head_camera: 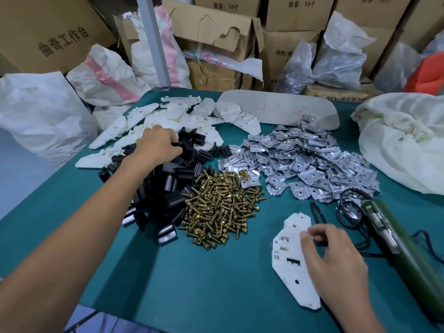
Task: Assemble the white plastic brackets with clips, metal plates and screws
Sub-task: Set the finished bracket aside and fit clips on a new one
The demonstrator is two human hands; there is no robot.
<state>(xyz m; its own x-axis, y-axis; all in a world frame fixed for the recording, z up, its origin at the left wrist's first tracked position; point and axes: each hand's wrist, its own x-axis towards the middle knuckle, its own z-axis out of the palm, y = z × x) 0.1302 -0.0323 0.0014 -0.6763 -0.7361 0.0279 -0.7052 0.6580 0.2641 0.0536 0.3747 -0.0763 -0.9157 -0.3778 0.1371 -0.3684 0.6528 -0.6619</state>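
Green matting is covering the work table (216, 280); cardboard boxes (298, 13) and white woven sacks (105, 73) are crowding the far side. Four stocks are lying on the mat: white brackets (168, 116) heaped at far left, black clips (165, 186) piled just near of them, brass screws (221, 205) in a mound touching the clips' right edge, metal plates (310, 162) spreading to the right of the screws, a few overlapping the mound's far edge.

Left hand (157, 143) is reaching into the far part of the clip pile, fingers curled down among the clips; whether it is actually pinching one cannot be told, the fingertips being buried.

Right hand (334, 258) is resting on a single white bracket (288, 263) lying flat at near right, thumb and forefinger pressing its right edge, other fingers loosely bent.

Green electric screwdriver (394, 241) is lying just right of that hand, its black cable (343, 210) looping toward the plates. Cream cloth bag (406, 140) is slumping at far right.
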